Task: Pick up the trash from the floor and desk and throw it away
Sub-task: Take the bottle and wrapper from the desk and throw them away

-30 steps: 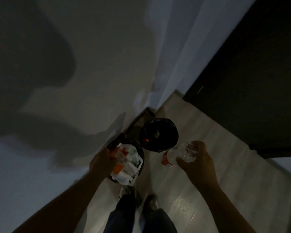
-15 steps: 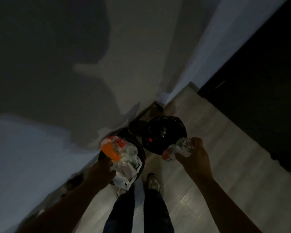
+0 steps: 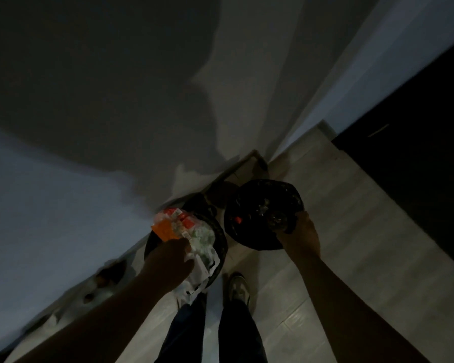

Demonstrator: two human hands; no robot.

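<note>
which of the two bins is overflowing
The round bin under the left hand, heaped with white and orange wrappers; the black-bagged bin looks mostly empty.

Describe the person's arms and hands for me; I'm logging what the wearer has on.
Both forearms are bare, with no sleeves in view. The left hand and right hand wear no gloves; in this dim light no watch, ring or bracelet shows.

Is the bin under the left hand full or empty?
Full: orange and white trash heaps above the rim of the bin.
</note>
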